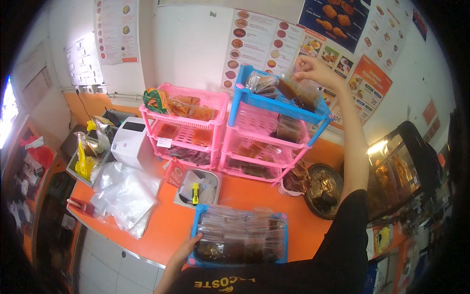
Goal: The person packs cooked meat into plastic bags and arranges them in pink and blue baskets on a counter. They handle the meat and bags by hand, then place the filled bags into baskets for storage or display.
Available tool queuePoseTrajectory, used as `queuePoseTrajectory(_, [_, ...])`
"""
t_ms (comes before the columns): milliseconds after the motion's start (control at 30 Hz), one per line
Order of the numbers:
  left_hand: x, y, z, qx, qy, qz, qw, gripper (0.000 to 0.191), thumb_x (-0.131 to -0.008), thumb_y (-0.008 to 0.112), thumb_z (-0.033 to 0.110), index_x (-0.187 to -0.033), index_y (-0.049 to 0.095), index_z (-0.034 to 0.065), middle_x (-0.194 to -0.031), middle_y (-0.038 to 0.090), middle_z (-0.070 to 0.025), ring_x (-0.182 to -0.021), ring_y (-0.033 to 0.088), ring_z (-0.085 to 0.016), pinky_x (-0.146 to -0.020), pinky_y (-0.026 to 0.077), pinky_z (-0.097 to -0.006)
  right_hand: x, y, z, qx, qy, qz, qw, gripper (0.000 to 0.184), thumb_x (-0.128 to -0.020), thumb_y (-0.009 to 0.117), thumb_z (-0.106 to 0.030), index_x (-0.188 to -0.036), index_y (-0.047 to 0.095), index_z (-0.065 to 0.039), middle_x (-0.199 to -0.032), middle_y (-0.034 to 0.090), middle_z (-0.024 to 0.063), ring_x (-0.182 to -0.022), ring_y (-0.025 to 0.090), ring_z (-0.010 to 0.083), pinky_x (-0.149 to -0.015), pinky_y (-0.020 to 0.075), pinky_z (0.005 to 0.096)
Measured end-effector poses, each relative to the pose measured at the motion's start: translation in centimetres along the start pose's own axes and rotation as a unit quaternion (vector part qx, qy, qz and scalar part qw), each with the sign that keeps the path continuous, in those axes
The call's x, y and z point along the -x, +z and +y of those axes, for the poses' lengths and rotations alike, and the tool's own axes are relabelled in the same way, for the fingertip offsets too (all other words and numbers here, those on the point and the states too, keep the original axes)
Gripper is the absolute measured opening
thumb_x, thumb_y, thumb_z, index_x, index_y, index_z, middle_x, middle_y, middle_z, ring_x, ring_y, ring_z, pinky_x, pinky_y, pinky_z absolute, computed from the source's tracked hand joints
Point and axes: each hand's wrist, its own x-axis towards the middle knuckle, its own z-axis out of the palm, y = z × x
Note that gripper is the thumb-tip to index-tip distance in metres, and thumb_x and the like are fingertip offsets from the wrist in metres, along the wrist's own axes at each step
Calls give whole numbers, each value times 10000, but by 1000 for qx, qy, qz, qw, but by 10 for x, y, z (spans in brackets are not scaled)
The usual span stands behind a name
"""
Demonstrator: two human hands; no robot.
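My left hand (186, 248) grips the left rim of a blue plastic tray (241, 263) close to my body. Rows of clear bags of dark brown sauce (235, 242) fill that tray. At the upper right my right hand (312, 70) pinches the top of a small clear bag of brown sauce (287, 88). This bag hangs tilted over the blue top basket (290, 109) of a tiered plastic rack. Other sauce bags (307, 100) lie in the basket below my fingers, and more clear packets (260, 81) sit at its left end.
Left of the blue-topped rack stands a pink tiered rack (183, 119) holding orange sauce bags. On the orange counter (165, 224) are a white label printer (132, 141), clear plastic bags (123, 194), a metal container (216, 202) with a yellow highlighter (195, 193), and a stone mortar (312, 198).
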Motion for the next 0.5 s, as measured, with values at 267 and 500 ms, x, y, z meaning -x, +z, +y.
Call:
queuePoseTrajectory(267, [-1,-4,-2,14,-21,1,1000,540,-948,544,199,-1410,302,57,-1341,468,-126,-1254,435,-230,-1063,320,-364,22,-5,57,441,104,18,891,369,-689,729,-52,-1028,589,-83,-891,651,61,-878,623,251,-781,492,365])
queuePoseTrajectory(500, [4,3,8,2,-9,10,1000,519,-946,544,200,-1391,317,59,-1318,478,-119,-1243,440,-220,-1054,330,-358,-13,47,44,415,-93,84,901,574,-700,689,-187,-1247,541,-89,-1307,501,173,-1173,503,326,-929,463,420])
